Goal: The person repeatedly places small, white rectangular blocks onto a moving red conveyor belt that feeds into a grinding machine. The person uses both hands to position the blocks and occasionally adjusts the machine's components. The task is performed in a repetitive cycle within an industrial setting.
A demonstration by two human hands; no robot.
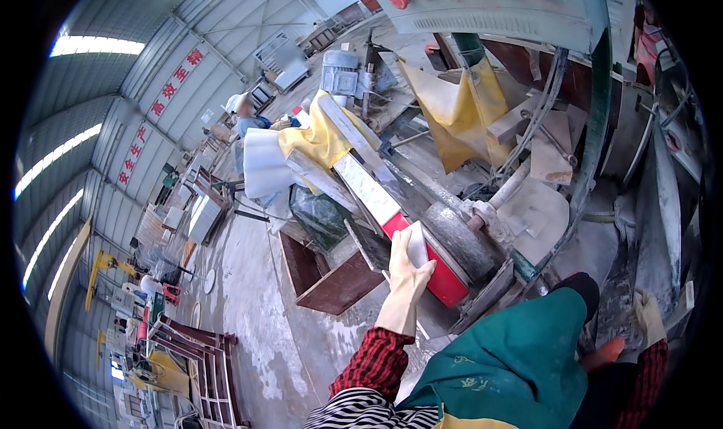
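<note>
My left hand (405, 280), in a cream glove, reaches forward to a narrow machine bed. Its fingers and thumb close round a small white block (417, 246), which rests at the red strip (447, 284) of the bed. Beyond the block, a long white piece (367, 184) lies along the same bed. A grey roller or wheel (461, 237) sits just right of the red strip. Low at the far right is my right hand (649, 317), also gloved, close to grey machine parts. Its fingers are partly hidden, and any held thing cannot be made out.
A control panel (497, 11) with red buttons hangs above. Yellow cloth (324, 133) drapes over the bed's far end; another yellow sheet (452, 112) hangs beside a motor (340, 73). A brown open box (331, 278) stands left on the floor. A person (247, 116) is farther off.
</note>
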